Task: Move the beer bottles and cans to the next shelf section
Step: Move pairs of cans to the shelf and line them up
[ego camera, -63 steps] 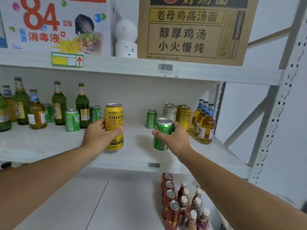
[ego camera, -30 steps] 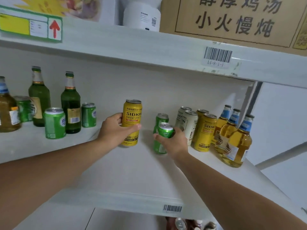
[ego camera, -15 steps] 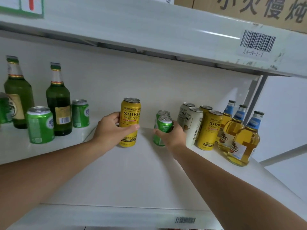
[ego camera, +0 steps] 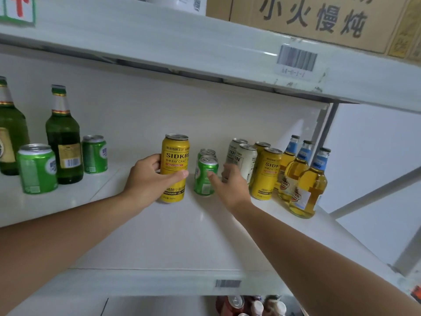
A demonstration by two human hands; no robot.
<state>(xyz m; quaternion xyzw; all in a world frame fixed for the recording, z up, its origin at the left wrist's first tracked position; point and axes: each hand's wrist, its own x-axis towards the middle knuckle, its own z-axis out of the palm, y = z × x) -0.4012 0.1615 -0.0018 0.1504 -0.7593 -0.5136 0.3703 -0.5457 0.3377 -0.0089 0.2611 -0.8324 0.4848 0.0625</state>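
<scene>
While the left hand [ego camera: 148,179] keeps its grip clamped on the tall yellow can [ego camera: 174,167], thumb across the front and fingers behind, that can stands upright on the white shelf [ego camera: 159,242], about mid-width. Right hand [ego camera: 230,183]: fingers apart, grip empty, just right of the small green can [ego camera: 205,176]; thumb tip at or near the can's side, contact cannot be told. That can stands upright with a second green can [ego camera: 206,153] directly behind it. Far right group, upright: two white cans [ego camera: 247,161], two more yellow cans [ego camera: 266,174], three amber bottles [ego camera: 307,181] with blue neck labels near the shelf's right end. Left section: two green bottles [ego camera: 65,137], a large green can [ego camera: 37,168] in front, a smaller green can [ego camera: 94,153] to the right of them. Upper shelf [ego camera: 159,37] carries a barcode label [ego camera: 296,58] and a cardboard box [ego camera: 319,19].
</scene>
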